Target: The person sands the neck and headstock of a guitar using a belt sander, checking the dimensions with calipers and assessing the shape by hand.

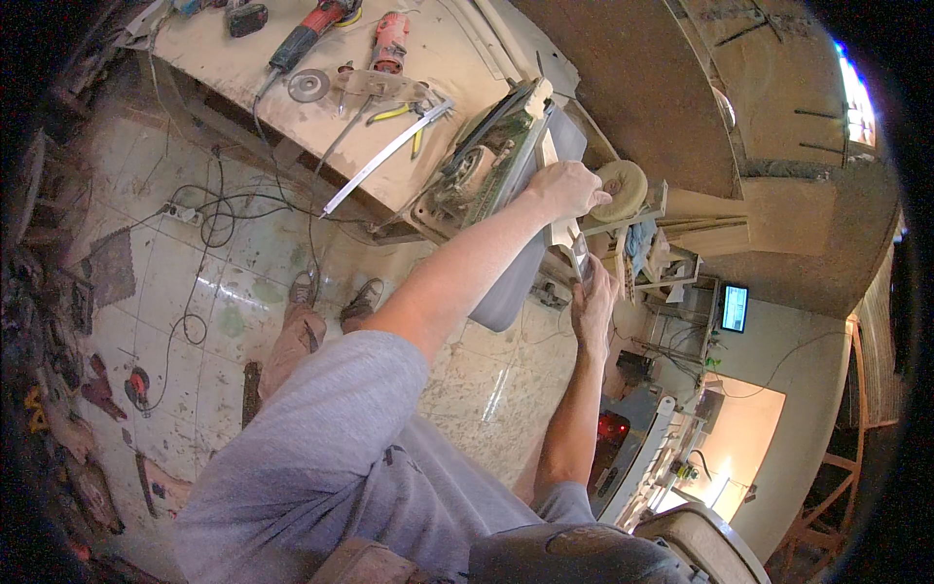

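Observation:
My left hand (567,191) is closed around a pale wooden piece (561,234), which shows on both sides of the fist. Just below it, my right hand (594,297) grips a flat, metal-coloured piece (581,255) that meets the wood's lower end. Whether the two are joined I cannot tell. Both hands are over a belt sander, its grey belt (508,277) running beneath my left forearm. A round, tan wheel (621,190) stands right beside my left hand's fingers. The dusty machine housing (477,165) lies to the left of the belt.
On the workbench (209,58) lie a red angle grinder (309,37), a red power tool (391,41), a grey disc (308,86), yellow-handled pliers (391,113) and a long metal ruler-like bar (384,159). Cables (229,209) coil across the tiled floor. A lit screen (735,308) hangs at right.

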`<state>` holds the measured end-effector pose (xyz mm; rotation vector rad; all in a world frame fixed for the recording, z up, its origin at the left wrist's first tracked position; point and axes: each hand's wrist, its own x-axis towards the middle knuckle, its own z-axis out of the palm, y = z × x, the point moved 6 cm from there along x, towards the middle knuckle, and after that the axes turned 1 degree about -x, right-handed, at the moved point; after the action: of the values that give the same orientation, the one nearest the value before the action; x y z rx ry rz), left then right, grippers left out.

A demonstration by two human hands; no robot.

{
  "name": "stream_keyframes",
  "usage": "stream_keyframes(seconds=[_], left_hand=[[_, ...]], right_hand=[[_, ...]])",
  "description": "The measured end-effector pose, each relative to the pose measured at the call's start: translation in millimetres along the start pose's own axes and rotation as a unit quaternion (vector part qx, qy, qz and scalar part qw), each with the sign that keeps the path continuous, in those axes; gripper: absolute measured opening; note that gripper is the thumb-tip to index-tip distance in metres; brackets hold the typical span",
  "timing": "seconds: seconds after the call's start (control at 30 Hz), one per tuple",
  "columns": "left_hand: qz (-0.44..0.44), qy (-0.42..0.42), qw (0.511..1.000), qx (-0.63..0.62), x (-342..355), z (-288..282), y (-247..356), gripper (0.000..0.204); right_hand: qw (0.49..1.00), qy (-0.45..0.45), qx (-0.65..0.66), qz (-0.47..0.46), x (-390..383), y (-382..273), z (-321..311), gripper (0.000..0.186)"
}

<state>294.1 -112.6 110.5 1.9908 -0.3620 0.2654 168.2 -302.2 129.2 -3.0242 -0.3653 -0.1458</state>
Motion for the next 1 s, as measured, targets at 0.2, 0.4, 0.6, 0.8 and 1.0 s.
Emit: stream_keyframes(seconds=[0.2, 0.4, 0.6, 0.8, 1.0], left_hand=[[0.008, -0.006, 1.000, 0.008, -3.1, 3.2, 3.6, 0.054], [0.025, -0.007, 1.000, 0.013, -4.4, 8.3, 3.1, 0.057], [0.010, -0.019, 1.000, -0.011, -12.2, 1.5, 9.2, 0.058], [0.003, -0.033, 0.999, -0.018, -9.5, 1.7, 8.6, 0.056], [0.009, -0.037, 0.999, -0.028, -9.0, 1.5, 9.0, 0.054]], right_hand=[[1.000, 0.002, 0.009, -0.002, -11.1, -1.8, -2.3, 0.065], [1.000, 0.002, -0.001, -0.003, -18.7, -2.5, -3.4, 0.066], [1.000, 0.006, -0.002, 0.011, -24.6, -7.9, -4.2, 0.066], [1.000, 0.001, 0.000, -0.002, -27.1, -10.8, -7.0, 0.062], [1.000, 0.004, 0.006, 0.011, -27.9, -11.0, -7.1, 0.061]])
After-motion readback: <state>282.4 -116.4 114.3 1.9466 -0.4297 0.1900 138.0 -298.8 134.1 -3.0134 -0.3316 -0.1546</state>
